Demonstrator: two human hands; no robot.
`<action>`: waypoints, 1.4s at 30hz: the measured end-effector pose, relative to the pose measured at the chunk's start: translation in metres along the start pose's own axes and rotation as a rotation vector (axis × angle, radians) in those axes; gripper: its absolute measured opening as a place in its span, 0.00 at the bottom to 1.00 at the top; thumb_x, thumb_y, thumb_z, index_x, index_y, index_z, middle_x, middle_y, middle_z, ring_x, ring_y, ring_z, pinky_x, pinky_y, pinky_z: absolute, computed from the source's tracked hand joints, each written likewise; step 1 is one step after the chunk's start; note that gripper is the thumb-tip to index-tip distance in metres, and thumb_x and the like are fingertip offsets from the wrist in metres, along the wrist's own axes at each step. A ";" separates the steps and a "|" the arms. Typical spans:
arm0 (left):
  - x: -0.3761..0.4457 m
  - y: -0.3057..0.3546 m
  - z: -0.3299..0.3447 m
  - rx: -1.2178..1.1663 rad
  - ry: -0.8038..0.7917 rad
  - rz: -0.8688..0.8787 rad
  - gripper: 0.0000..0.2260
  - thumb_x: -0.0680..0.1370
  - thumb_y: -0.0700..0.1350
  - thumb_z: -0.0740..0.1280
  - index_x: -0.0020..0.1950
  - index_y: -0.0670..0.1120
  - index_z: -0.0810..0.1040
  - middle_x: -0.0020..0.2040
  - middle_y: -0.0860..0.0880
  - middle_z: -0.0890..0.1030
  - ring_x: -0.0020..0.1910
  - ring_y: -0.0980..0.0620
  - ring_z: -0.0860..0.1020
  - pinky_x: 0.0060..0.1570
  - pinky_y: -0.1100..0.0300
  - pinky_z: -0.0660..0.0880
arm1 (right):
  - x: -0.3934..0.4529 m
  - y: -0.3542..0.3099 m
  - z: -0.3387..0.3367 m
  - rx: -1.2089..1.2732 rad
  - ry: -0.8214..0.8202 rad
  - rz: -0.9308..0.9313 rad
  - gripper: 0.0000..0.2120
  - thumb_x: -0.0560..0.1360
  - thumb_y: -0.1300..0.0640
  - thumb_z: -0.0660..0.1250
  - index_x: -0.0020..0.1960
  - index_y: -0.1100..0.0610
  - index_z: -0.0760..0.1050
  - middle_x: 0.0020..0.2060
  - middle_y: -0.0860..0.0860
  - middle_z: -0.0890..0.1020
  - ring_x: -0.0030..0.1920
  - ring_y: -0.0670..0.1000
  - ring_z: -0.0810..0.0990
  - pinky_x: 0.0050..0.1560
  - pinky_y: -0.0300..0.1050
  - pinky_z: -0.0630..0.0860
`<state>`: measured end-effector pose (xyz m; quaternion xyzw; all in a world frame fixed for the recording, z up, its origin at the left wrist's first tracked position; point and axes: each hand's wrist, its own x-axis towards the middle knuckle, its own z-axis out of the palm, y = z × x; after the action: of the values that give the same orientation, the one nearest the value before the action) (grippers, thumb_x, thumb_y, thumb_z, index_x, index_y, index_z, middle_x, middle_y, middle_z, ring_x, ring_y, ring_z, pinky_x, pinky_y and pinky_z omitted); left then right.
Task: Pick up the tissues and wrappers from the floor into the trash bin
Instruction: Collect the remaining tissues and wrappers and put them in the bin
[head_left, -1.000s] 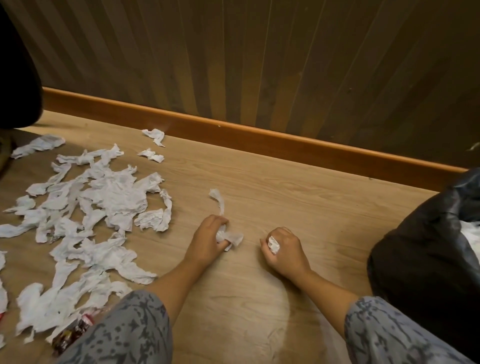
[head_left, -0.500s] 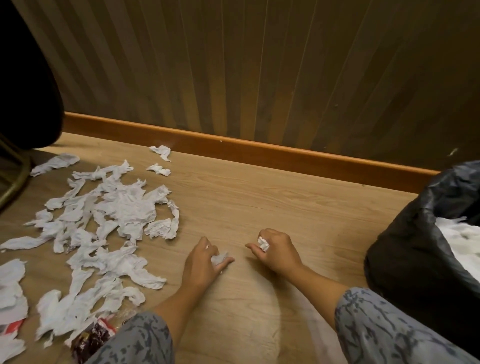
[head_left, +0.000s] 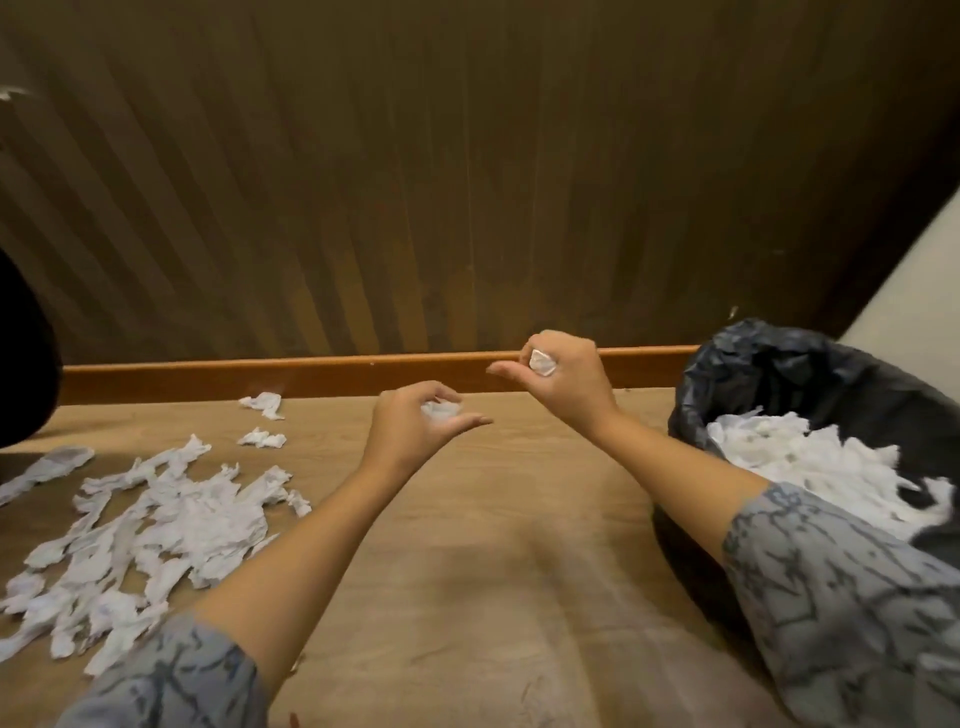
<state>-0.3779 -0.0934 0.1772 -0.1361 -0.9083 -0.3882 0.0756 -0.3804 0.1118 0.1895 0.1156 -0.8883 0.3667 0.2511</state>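
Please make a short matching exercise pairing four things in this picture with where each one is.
Things:
1. left hand
2. right hand
3. bin
4. tissue pile

Places or states:
A. on the floor at the left
B. at the right, lined with a black bag, tissue inside
C. lifted nearest the bin, closed on a small wad
D. lifted mid-frame, cupping tissue

Pairs: 1-D, 2-C, 3-B, 4-A

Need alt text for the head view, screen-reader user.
Both hands are raised above a wood floor, the left hand and right hand each holding a tissue wad. A black-lined bin part full of tissues sits right; a pile of torn tissues lies left.
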 end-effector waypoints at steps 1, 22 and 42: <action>0.003 0.017 -0.002 -0.007 0.029 0.069 0.21 0.64 0.67 0.71 0.41 0.50 0.82 0.39 0.56 0.82 0.38 0.57 0.79 0.38 0.62 0.79 | 0.004 -0.006 -0.016 0.038 0.036 -0.007 0.20 0.73 0.39 0.68 0.34 0.56 0.78 0.30 0.47 0.78 0.32 0.47 0.76 0.30 0.43 0.74; -0.005 0.242 0.167 -0.393 -0.156 0.520 0.12 0.76 0.54 0.69 0.54 0.48 0.81 0.48 0.55 0.82 0.48 0.61 0.78 0.49 0.63 0.77 | -0.133 0.058 -0.211 0.006 0.651 0.483 0.02 0.78 0.58 0.66 0.47 0.52 0.75 0.40 0.47 0.80 0.44 0.47 0.79 0.44 0.41 0.77; 0.025 0.135 0.049 0.031 -0.125 0.532 0.16 0.78 0.47 0.67 0.65 0.48 0.75 0.61 0.51 0.79 0.60 0.55 0.76 0.62 0.55 0.74 | -0.065 -0.002 -0.127 0.086 0.172 0.221 0.18 0.77 0.57 0.67 0.65 0.50 0.71 0.68 0.48 0.73 0.69 0.44 0.68 0.69 0.38 0.67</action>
<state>-0.3615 0.0363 0.2420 -0.3924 -0.8494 -0.3314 0.1207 -0.2788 0.2022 0.2334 -0.0042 -0.8541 0.4387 0.2793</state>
